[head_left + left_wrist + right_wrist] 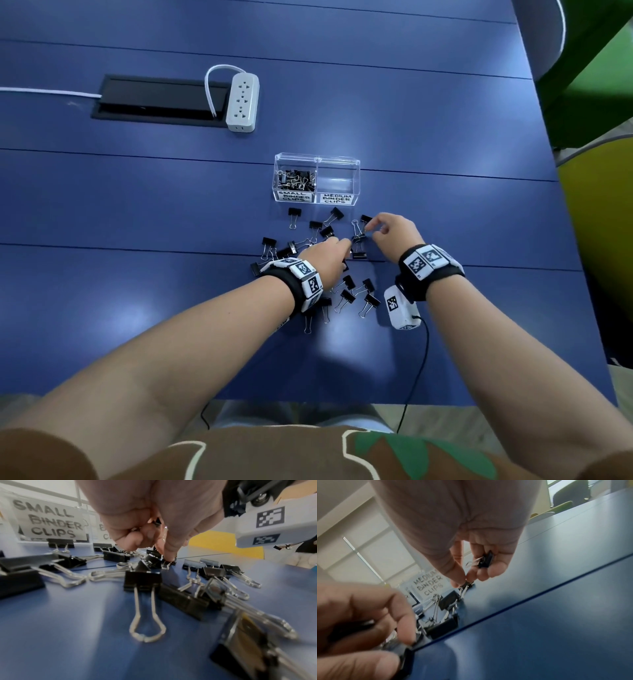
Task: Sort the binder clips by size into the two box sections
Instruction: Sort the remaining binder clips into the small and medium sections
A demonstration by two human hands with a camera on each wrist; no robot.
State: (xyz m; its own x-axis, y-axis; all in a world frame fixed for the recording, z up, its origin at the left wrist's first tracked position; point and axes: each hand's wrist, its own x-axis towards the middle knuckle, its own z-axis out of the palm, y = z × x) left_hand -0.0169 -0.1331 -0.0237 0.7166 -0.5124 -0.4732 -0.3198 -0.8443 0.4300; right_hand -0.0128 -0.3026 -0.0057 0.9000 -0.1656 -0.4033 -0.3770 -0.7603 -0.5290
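Note:
A clear two-section box (317, 161) stands on the blue table. Its left section, labelled SMALL BINDER CLIPS (49, 520), holds several small clips (296, 180). The section labelled MEDIUM BINDER CLIPS (429, 586) looks empty. Several black binder clips (346, 294) lie scattered in front of the box. My left hand (346, 245) is curled over the pile with a clip tucked in the fist (157, 522), its fingertip on a small clip (169, 561). My right hand (368, 228) keeps one small clip (485, 559) in its curled fingers and pinches another (466, 584) off the table.
A white power strip (242, 102) lies beside a black cable slot (157, 97) at the far left. A white tagged unit (400, 308) with a black cable hangs under my right wrist. The table's right edge borders green and yellow chairs (596, 212).

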